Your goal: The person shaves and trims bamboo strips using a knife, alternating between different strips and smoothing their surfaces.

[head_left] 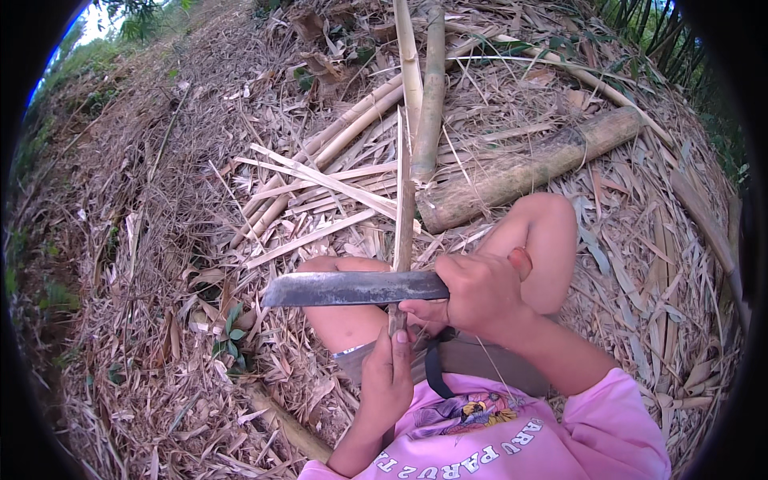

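Observation:
My right hand (pixel 482 294) is closed around the handle of a machete (pixel 352 289). Its broad dark blade points left and lies across a narrow bamboo strip (pixel 404 216). The strip runs away from me between my bent legs, and the blade hides part of it. Below the blade, my left hand (pixel 389 370) grips the near end of the strip, thumb along it. Whether the edge has cut into the bamboo, I cannot tell.
A thick bamboo log (pixel 528 170) lies at the right, beyond my knee. An upright-lying bamboo pole (pixel 432 88) stretches away ahead. Several split strips (pixel 320 182) cross each other left of centre. Dry leaf litter (pixel 160 320) covers the ground, with a small green plant (pixel 230 340) at the left.

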`<state>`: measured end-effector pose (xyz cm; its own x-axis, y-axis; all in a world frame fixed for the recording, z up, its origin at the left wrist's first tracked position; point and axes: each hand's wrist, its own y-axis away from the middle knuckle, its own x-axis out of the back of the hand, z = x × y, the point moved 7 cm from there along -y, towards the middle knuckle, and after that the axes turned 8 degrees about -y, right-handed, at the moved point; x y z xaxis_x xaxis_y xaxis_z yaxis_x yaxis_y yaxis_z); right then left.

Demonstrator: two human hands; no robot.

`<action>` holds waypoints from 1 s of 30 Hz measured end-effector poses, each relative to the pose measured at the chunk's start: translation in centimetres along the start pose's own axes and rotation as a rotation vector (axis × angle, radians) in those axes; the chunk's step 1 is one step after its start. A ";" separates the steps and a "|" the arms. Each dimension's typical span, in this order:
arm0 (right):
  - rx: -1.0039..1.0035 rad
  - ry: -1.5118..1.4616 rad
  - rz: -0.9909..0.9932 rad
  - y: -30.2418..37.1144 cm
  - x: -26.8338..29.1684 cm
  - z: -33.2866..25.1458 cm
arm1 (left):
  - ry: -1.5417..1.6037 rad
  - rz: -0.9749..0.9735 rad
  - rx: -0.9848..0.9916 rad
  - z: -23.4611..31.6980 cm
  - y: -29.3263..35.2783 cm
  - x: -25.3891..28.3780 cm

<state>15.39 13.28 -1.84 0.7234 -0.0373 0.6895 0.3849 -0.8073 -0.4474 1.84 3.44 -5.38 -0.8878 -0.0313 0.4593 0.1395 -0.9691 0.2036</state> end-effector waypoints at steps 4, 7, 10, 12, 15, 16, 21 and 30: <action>0.087 0.061 -0.010 -0.1 0.0 0.7 | -0.132 -0.005 0.006 0.8 0.4 0.1; 0.166 0.105 -0.009 0.0 0.1 1.2 | -0.182 -0.001 -0.010 1.3 0.8 -0.2; 0.228 0.144 -0.011 -0.1 0.5 1.8 | -0.204 -0.035 -0.014 0.1 0.8 -0.5; 0.282 0.175 0.009 -0.1 0.8 2.0 | -0.152 -0.043 0.006 -0.2 1.1 -0.6; 0.299 0.193 -0.004 -0.1 1.3 2.6 | -0.082 -0.070 0.034 -0.3 1.6 -0.7; 0.307 0.222 -0.010 -0.2 1.5 2.7 | -0.066 -0.081 0.039 -0.3 1.6 -0.6; -0.423 0.567 -0.048 -2.8 6.5 14.1 | -0.082 -0.158 0.179 -2.9 5.0 -0.1; -0.189 0.208 -0.050 -0.1 4.0 7.2 | 0.419 -0.323 0.321 -1.5 0.4 -1.3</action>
<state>22.37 17.49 -3.10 0.5655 -0.0989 0.8188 0.2895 -0.9058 -0.3094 2.37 2.71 -7.17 -0.9949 0.0947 -0.0347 -0.0980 -0.8259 0.5553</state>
